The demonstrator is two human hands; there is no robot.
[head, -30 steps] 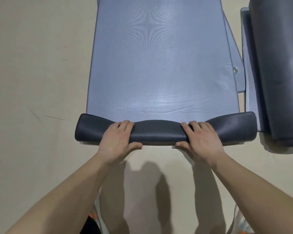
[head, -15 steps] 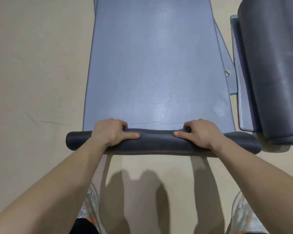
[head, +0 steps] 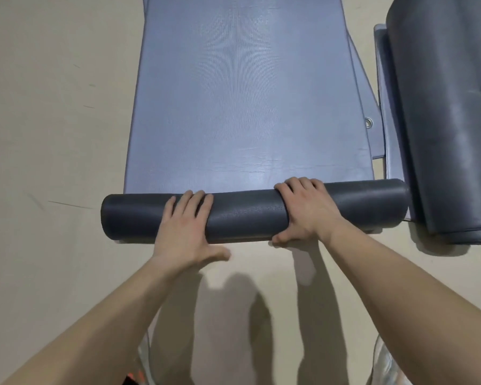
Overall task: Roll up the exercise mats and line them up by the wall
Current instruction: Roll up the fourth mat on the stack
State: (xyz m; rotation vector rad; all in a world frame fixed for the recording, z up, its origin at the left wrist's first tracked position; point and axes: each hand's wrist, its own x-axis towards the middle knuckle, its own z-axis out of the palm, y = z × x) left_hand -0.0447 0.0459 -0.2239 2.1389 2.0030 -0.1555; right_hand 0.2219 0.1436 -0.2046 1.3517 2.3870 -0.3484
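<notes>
**Both hands on a part-rolled mat on the floor**

The left fingers (head: 195,202) lie almost straight across the top of the roll (head: 245,215) and press on it. The thumb is spread out over the floor on the near side, so the left hand (head: 188,232) grasps nothing. The right fingers (head: 297,187) curl over the far top of the roll and the thumb tucks against its near side, so the right hand (head: 307,211) grips it.

The floor (head: 53,134) is smooth and beige, with a few dark scuffs on the left. Bare floor lies wide to the left and on the near side, where the arms' shadows fall. On the right, the roll's end sits just beside a larger rolled mat (head: 450,120).

The roll is dark grey and matt and lies crosswise, with its ends reaching past the flat part. The flat part of the mat (head: 245,107) stretches away, lighter blue-grey and faintly creased near the roll. A corner with a metal eyelet (head: 369,123) shows under its right edge.
</notes>
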